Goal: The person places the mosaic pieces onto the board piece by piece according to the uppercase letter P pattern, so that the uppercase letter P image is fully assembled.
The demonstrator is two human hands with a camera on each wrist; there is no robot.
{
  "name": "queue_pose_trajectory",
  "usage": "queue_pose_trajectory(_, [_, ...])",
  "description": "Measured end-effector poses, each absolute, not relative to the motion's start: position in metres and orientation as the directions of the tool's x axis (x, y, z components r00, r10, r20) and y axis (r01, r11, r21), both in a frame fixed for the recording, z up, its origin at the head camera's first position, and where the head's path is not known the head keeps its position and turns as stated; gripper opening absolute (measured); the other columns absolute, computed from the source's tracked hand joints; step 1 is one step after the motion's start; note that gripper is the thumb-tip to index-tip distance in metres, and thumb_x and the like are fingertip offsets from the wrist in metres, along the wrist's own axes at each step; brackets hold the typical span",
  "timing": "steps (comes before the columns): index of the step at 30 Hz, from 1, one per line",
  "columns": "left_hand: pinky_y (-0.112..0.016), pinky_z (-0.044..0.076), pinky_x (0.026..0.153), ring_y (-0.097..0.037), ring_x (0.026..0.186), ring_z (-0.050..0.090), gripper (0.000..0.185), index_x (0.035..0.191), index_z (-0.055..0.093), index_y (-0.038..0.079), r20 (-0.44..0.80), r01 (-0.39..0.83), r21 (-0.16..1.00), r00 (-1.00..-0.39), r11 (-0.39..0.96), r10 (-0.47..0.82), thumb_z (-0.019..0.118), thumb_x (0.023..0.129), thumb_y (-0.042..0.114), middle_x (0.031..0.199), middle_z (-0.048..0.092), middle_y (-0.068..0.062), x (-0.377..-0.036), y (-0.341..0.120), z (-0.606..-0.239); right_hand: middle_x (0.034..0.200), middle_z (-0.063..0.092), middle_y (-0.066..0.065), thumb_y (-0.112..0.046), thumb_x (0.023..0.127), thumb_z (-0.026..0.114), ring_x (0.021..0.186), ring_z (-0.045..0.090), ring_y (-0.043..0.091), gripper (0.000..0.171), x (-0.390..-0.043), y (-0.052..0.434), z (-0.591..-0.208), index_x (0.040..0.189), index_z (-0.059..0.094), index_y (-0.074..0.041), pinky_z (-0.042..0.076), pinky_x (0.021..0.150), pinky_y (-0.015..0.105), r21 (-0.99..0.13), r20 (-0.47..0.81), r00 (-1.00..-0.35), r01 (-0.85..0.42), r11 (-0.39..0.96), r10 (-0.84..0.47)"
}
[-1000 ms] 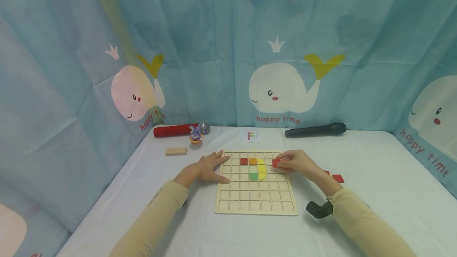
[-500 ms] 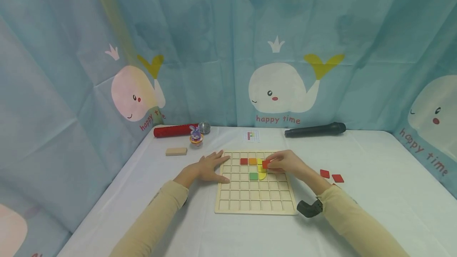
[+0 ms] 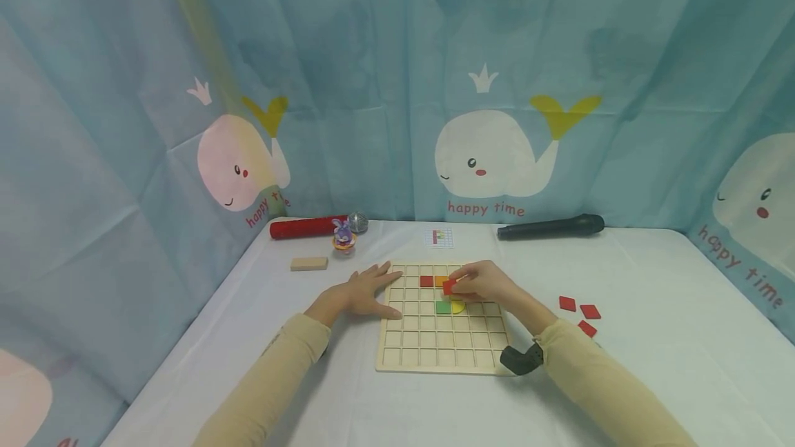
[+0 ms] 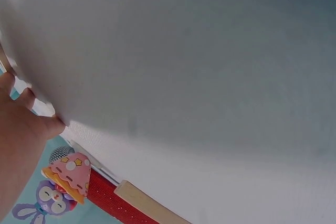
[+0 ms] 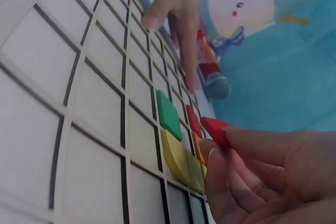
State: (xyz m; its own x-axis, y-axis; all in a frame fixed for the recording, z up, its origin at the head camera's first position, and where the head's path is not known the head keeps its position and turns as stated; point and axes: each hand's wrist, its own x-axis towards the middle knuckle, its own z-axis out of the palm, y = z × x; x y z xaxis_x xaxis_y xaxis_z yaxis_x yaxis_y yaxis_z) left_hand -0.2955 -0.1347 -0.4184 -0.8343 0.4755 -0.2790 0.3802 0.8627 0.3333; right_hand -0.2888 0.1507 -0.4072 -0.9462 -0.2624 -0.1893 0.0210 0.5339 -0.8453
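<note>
One red tile point(image 3: 450, 287): raised over the far half of the board point(image 3: 419, 358), pinched between the right hand's fingertips
Right hand point(image 3: 486, 283): grasping that tile by thumb and finger
Left hand point(image 3: 366, 290): fingers spread, grasping nothing, lying at the board's left edge
Step in hand: apparently placing the tile among the green tile point(image 3: 443, 308), yellow piece point(image 3: 457, 307), orange tile point(image 3: 440, 281) and dark red tile point(image 3: 426, 281); target cell cannot be told
Next move: probably calls for levelling the tile, squaring it to a cell, lowering and releasing it
Tile direction: tilted, free end jutting from the fingertips towards the left-hand side
Long axis: none evident, the outline looking roughly square
</note>
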Motion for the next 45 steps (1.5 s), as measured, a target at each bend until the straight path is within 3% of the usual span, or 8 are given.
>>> queue_pose_trajectory(5, [-0.060, 0.005, 0.113, -0.029, 0.147, 0.007, 0.092, 0.155, 0.026, 0.026, -0.279, 0.374, 0.333, -0.837, 0.865, 0.470, 0.065, 0.081, 0.064, 0.161, 0.012, -0.004, -0.296, -0.135, -0.419, 0.104, 0.068, 0.005, -0.013, 0.088, 0.070, 0.088, 0.063, 0.016, 0.024, -0.290, 0.141, -0.407, 0.111, 0.071, -0.005, 0.053, 0.082, 0.033, -0.848, -0.181, -0.945, 0.009, 0.530, -0.274])
queue_pose_trajectory(17, [-0.063, 0.007, 0.111, -0.032, 0.146, 0.009, 0.091, 0.154, 0.028, 0.023, -0.261, 0.398, 0.344, -0.829, 0.850, 0.494, 0.066, 0.081, 0.062, 0.161, 0.014, -0.009, -0.297, -0.134, -0.422, 0.095, 0.068, 0.008, -0.007, 0.086, 0.072, 0.071, 0.063, 0.014, 0.020, -0.294, 0.124, -0.411, 0.104, 0.073, -0.001, 0.053, 0.065, 0.025, -0.878, -0.195, -0.950, 0.058, 0.475, -0.245])
queue_pose_trajectory(27, [-0.063, 0.006, 0.111, -0.032, 0.146, 0.008, 0.092, 0.155, 0.027, 0.023, -0.261, 0.403, 0.343, -0.827, 0.849, 0.498, 0.066, 0.082, 0.062, 0.161, 0.013, -0.009, -0.297, -0.134, -0.422, 0.094, 0.069, 0.011, -0.004, 0.084, 0.073, 0.071, 0.069, 0.017, 0.019, -0.293, 0.114, -0.414, 0.103, 0.072, 0.002, 0.057, 0.066, 0.028, -0.881, -0.209, -0.952, 0.085, 0.465, -0.223])
queue_pose_trajectory(45, [-0.062, 0.006, 0.111, -0.032, 0.146, 0.009, 0.091, 0.154, 0.028, 0.024, -0.261, 0.398, 0.337, -0.831, 0.853, 0.491, 0.066, 0.081, 0.062, 0.161, 0.014, -0.009, -0.298, -0.134, -0.421, 0.081, 0.070, 0.004, -0.006, 0.084, 0.074, 0.064, 0.062, 0.011, 0.012, -0.287, 0.100, -0.408, 0.094, 0.076, 0.001, 0.052, 0.061, 0.023, -0.809, -0.170, -0.961, 0.010, 0.588, -0.219])
